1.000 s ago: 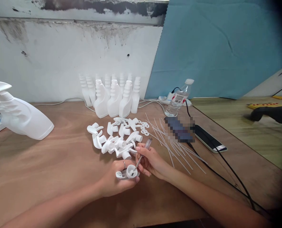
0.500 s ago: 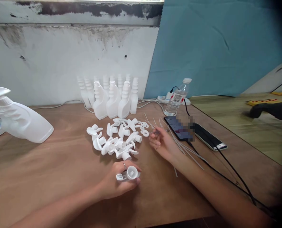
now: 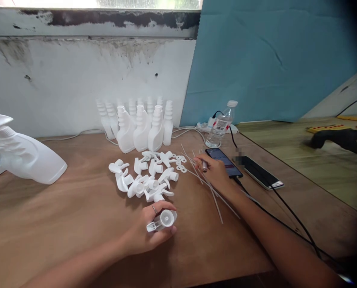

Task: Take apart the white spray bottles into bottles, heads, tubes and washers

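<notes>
- A loose pile of white spray heads lies on the brown table; the places below are given from this pile.
- The left hand is on the near side of the pile, its fingers curled around a single spray head and holding it, with the round open collar turned up toward the camera.
- The right hand is to the right of the pile, fingers bent and close together around a slim tool with a shiny end; its fingertips are partly hidden, so I cannot tell whether they also grip a tube.
- Thin white tubes lie crossed to the right of the pile, some passing beneath the right hand.
- Small white rings lie just beside the pile, at its far right edge.
- White bottles without tops stand upright behind the pile, grouped close together.
- A larger white spray bottle leans well to the left of the pile.
- A clear water bottle is tilted, behind and right of the pile.
- A phone lies right of the pile, partly covered by the right hand, with a dark device farther right.
</notes>
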Motion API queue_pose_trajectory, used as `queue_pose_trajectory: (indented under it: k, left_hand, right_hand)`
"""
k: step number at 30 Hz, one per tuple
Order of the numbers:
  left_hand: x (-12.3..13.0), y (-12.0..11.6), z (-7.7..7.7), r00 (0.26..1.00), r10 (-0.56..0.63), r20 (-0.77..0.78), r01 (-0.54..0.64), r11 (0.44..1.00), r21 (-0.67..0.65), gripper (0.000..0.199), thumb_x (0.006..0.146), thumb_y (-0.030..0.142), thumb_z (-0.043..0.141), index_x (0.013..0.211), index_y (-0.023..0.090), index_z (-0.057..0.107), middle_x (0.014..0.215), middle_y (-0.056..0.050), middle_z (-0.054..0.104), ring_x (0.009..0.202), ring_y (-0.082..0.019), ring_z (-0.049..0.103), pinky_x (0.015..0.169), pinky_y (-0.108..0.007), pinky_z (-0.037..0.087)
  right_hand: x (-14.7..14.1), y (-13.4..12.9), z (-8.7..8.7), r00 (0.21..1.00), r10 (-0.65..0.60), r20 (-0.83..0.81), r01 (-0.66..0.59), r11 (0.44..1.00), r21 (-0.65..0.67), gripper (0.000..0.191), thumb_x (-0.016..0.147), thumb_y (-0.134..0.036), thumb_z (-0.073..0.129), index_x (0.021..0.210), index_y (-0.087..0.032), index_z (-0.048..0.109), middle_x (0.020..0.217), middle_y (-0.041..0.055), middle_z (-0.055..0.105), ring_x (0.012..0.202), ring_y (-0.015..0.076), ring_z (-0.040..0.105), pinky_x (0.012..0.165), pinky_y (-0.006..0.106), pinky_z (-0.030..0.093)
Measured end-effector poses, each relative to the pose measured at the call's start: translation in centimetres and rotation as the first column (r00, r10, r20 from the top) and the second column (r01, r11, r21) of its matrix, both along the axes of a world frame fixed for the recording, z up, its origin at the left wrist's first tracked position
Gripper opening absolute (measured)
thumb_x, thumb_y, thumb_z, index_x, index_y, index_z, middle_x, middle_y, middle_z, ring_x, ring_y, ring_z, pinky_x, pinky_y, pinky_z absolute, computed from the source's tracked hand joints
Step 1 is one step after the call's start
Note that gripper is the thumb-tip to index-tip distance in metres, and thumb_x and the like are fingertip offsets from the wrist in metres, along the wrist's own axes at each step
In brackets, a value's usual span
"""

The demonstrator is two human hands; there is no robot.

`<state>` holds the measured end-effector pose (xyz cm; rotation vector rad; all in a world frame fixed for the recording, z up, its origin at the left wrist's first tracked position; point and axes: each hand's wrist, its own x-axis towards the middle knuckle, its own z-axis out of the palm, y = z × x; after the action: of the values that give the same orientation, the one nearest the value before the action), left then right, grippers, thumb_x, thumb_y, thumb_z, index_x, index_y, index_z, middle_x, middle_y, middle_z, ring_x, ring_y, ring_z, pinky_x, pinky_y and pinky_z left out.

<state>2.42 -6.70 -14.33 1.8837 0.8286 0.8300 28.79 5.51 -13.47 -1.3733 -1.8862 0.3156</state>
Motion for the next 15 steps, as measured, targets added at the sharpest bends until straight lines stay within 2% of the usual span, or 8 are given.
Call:
queue_pose_trajectory:
  k: [3,6,9,12,15]
  left_hand:
    - [-0.1,-0.2,-0.1,1.0,0.001,0.026,-0.002,0.999,0.054,0.03,0.082,0.024,0.061,0.11,0.018,0.051,0.084,-0.004,0.057,0.069,-0.014,0.051,0.064,-0.026,0.042]
    - [-0.4,-0.3,-0.1,0.991,-0.038,0.125,0.018,0.987,0.157,0.033,0.081,0.019,0.061,0.112,0.02,0.048,0.099,-0.008,0.061,0.085,-0.019,0.059,0.075,-0.03,0.047]
    - [-1.3,0.5,0.4,0.981,-0.024,0.193,-0.034,0.955,0.295,0.038,0.079,0.015,0.064,0.112,0.022,0.047,0.11,-0.01,0.06,0.098,-0.022,0.061,0.084,-0.034,0.048]
    - [-3.2,2.6,1.2,0.973,0.192,0.126,-0.227,0.876,0.426,0.034,0.08,0.016,0.065,0.11,0.022,0.051,0.114,-0.011,0.06,0.104,-0.023,0.061,0.086,-0.035,0.049]
    - [-6.0,5.3,1.7,0.892,0.452,0.015,-0.389,0.751,0.533,0.029,0.082,0.024,0.064,0.109,0.021,0.053,0.117,-0.011,0.06,0.107,-0.023,0.06,0.089,-0.035,0.048]
  right_hand:
    - [-0.2,0.2,-0.3,0.983,0.097,0.153,-0.092,0.995,-0.04,0.014,0.081,-0.033,0.061,0.08,-0.019,0.061,0.072,0.003,0.065,0.063,0.0161,0.057,0.061,0.026,0.038]
    - [-0.4,0.3,-0.5,0.959,0.174,0.223,-0.154,0.983,-0.103,0.007,0.078,-0.025,0.06,0.076,-0.018,0.059,0.069,0.0032,0.063,0.061,0.0159,0.054,0.059,0.026,0.037]
    - [0.1,0.6,-0.6,0.956,0.13,0.264,-0.119,0.991,-0.054,0.006,0.08,-0.019,0.053,0.079,-0.018,0.059,0.072,0.0047,0.064,0.064,0.0171,0.056,0.061,0.026,0.037]
    - [0.9,1.0,-0.8,0.947,-0.038,0.318,0.021,0.998,0.057,0.01,0.08,-0.016,0.053,0.085,-0.017,0.061,0.079,0.0081,0.066,0.072,0.0209,0.059,0.066,0.029,0.038]
    - [1.4,1.3,-0.9,0.936,-0.138,0.325,0.105,0.988,0.117,0.012,0.081,-0.019,0.055,0.09,-0.017,0.062,0.083,0.0113,0.067,0.077,0.0247,0.061,0.068,0.031,0.038]
